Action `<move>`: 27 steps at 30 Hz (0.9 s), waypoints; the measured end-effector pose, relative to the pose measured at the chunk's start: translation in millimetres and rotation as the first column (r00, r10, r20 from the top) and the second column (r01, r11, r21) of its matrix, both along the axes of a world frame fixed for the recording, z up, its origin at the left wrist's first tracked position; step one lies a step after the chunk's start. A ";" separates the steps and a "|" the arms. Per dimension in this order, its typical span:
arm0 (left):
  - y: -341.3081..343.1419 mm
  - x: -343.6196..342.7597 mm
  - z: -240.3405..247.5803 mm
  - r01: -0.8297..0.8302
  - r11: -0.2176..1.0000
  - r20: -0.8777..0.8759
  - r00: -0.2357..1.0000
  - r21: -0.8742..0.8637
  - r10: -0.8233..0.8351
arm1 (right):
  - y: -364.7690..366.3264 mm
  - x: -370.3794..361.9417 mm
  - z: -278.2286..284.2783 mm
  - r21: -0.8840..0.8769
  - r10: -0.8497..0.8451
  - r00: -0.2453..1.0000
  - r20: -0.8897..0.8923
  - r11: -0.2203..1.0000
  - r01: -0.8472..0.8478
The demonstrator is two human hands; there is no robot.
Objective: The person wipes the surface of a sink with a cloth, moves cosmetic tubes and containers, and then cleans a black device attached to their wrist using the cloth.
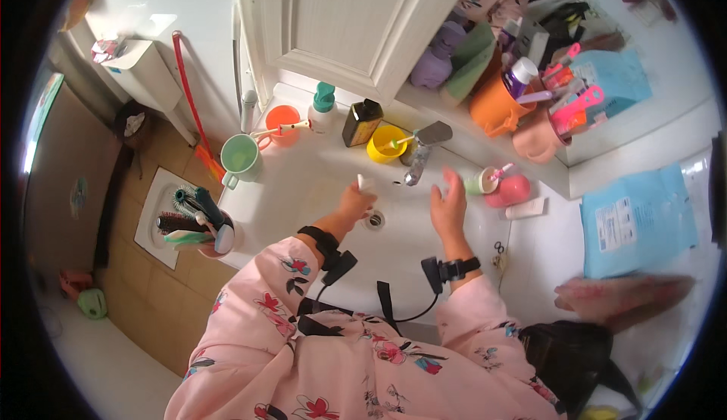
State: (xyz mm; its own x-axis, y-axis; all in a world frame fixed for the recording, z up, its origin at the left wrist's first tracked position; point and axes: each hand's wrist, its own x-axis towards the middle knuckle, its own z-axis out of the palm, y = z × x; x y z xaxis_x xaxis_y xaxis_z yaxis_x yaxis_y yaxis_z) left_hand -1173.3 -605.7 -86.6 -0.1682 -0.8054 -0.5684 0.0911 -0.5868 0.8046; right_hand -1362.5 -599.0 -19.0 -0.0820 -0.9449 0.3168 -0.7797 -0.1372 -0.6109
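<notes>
My left hand [354,203] is over the white washbasin [318,174], its fingers closed on a small white object [366,184] whose kind I cannot make out. Across the drain [374,221], my right hand [448,208] hovers with fingers apart and nothing in it. The metal faucet [422,155] rises just beyond both hands. Behind the left hand stands a yellow cup [386,146] with a toothbrush in it. To the right of my right hand are a pale green cup [475,184], a reddish-pink cup [513,191] and a white tube [525,208].
Along the basin's back and left stand a dark bottle [362,123], a green-topped pump bottle [323,106], an orange cup [282,123], a green mug [241,159] and several hairbrushes [198,204]. A cabinet door [341,18] juts overhead. A blue packet [636,219] lies right.
</notes>
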 end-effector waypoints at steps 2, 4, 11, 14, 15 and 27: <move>3.5 7.1 19.4 0.040 0.999 0.095 0.995 0.031 -0.042 | -12.2 13.6 41.4 -0.196 0.155 0.981 -0.115 0.965 -0.176; 8.4 20.2 12.3 0.015 0.998 0.044 0.999 0.068 -0.018 | -27.8 25.2 52.9 -0.239 0.251 0.942 -0.222 0.923 -0.302; 23.0 35.7 2.0 0.042 0.998 0.010 0.999 -0.039 -0.041 | -27.4 32.1 53.8 0.034 0.321 0.829 -0.458 0.938 -0.345; 27.5 40.4 13.1 -0.050 0.986 0.044 0.997 -0.157 0.058 | -8.4 46.4 41.4 0.040 0.086 0.784 0.614 0.989 -0.140; 30.4 42.1 14.8 -0.141 0.972 0.021 0.989 -0.188 0.147 | -2.7 45.9 39.9 0.048 0.081 0.787 0.612 0.989 -0.139; 37.7 71.3 -5.2 0.005 0.999 0.152 0.988 -0.035 0.000 | 45.3 49.7 104.9 -0.080 -0.069 -0.245 0.967 0.830 -0.552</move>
State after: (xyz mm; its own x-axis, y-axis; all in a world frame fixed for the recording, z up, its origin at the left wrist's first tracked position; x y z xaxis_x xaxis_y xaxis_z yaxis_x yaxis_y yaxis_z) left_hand -1102.0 -568.1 -91.7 -0.0842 -0.8252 -0.5585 -0.0348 -0.5577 0.8293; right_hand -1312.8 -553.7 85.9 0.2893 -0.9539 -0.0798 0.7536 0.2783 -0.5955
